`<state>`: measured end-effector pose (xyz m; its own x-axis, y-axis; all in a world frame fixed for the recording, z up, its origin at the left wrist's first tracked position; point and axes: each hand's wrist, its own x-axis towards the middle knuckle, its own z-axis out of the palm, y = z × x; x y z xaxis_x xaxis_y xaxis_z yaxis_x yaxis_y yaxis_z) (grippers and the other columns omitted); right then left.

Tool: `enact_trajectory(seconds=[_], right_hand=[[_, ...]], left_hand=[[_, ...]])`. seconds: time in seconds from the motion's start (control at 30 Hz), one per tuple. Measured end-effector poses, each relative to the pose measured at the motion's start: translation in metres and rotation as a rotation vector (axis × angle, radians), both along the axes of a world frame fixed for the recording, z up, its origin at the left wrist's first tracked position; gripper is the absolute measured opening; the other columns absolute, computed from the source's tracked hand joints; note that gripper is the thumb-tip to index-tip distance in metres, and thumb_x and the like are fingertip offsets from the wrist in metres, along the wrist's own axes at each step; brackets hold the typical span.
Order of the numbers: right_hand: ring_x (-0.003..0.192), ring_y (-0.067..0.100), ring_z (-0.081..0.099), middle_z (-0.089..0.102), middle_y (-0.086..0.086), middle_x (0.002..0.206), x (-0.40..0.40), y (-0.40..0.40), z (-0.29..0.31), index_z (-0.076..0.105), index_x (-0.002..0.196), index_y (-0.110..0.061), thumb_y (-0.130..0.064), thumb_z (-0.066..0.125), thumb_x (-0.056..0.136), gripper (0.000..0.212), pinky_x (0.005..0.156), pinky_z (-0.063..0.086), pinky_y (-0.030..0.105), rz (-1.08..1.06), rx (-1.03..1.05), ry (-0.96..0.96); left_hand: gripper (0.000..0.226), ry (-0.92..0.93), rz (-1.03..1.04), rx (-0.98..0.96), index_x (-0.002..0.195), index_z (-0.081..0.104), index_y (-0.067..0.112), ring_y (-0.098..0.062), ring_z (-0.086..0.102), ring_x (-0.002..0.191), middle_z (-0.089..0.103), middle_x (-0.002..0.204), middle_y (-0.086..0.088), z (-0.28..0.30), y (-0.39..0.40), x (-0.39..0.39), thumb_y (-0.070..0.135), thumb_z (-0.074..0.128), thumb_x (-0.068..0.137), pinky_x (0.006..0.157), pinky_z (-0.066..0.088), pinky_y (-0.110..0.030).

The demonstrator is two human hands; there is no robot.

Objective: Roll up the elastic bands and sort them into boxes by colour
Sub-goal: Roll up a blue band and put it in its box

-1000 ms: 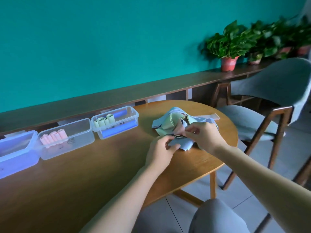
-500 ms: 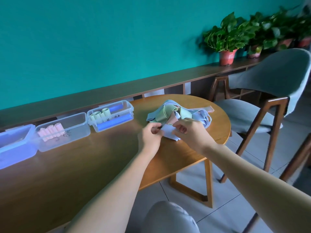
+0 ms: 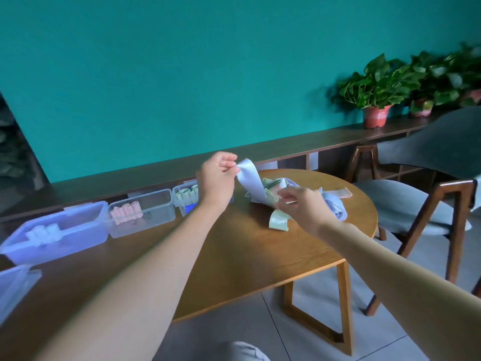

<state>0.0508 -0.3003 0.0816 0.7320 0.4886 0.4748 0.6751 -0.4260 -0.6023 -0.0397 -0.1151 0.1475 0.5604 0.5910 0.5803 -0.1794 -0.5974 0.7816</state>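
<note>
head view: my left hand (image 3: 217,175) is lifted above the desk (image 3: 234,256), thumb and curled fingers pinching the free end of a pale blue band (image 3: 251,182), which trails down and to the right into the loose pile of bands (image 3: 294,196) on the far right part of the desk. my right hand (image 3: 303,205) sits low at the pile, fingers bent in a pinch on what looks like the same strip lower down, though blur keeps me from being sure which band it has. a green band (image 3: 279,222) curls out of the near side of the pile. i judge the band light, limp and a little stretchy: it sags under its own weight and will drag its neighbours if pulled fast. best held at the very end, flat between thumb and finger, so i can start a tight roll there. to the left stand the boxes: the blue box (image 3: 59,230) nearest left with pale rolls, the clear box (image 3: 145,212) with pink rolls, and the far box (image 3: 186,198) with green rolls, partly behind my left wrist.
</note>
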Motion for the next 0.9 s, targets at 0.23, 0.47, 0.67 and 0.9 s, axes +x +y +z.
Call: enact_trajectory(seconds=[0.23, 0.47, 0.67, 0.9], right_hand=[[0.099, 0.016, 0.066, 0.073, 0.002, 0.116, -0.014, 0.025, 0.033, 0.07, 0.118, -0.011, -0.033, 0.073, 0.092, 0.035, 0.085, 0.052, 0.03, 0.023, 0.031, 0.033], [0.116, 0.013, 0.065, 0.07, -0.002, 0.127, -0.046, 0.059, 0.084, 0.065, 0.132, -0.015, -0.044, 0.072, 0.09, 0.051, 0.104, 0.049, 0.032, 0.241, 0.241, 0.136], [0.087, 0.016, 0.074, 0.078, 0.006, 0.101, -0.095, 0.083, 0.125, 0.073, 0.107, -0.005, -0.023, 0.069, 0.095, 0.022, 0.085, 0.061, 0.035, 0.635, 0.501, 0.414], [0.077, 0.027, 0.073, 0.076, 0.001, 0.095, -0.151, 0.104, 0.141, 0.079, 0.098, -0.012, -0.02, 0.077, 0.09, 0.012, 0.064, 0.062, 0.038, 0.599, 0.604, 0.334]], left_hand=[[0.022, -0.016, 0.061, 0.108, 0.095, 0.07, 0.022, -0.01, 0.068, 0.083, 0.07, 0.088, 0.006, 0.045, 0.019, -0.026, 0.004, 0.074, 0.083, 0.077, 0.051, -0.012], [0.026, -0.032, 0.041, 0.162, 0.097, 0.069, 0.024, -0.012, 0.069, 0.08, 0.071, 0.094, 0.004, 0.084, 0.032, -0.07, 0.004, 0.076, 0.082, 0.077, 0.055, -0.022], [0.031, -0.007, 0.013, 0.215, 0.095, 0.068, 0.028, -0.012, 0.071, 0.082, 0.071, 0.099, 0.005, 0.1, 0.037, -0.122, 0.002, 0.078, 0.081, 0.08, 0.055, -0.024], [0.007, -0.025, 0.176, 0.233, 0.086, 0.076, 0.022, 0.0, 0.066, 0.07, 0.073, 0.079, 0.012, 0.104, 0.032, -0.184, 0.015, 0.074, 0.088, 0.074, 0.054, -0.02]])
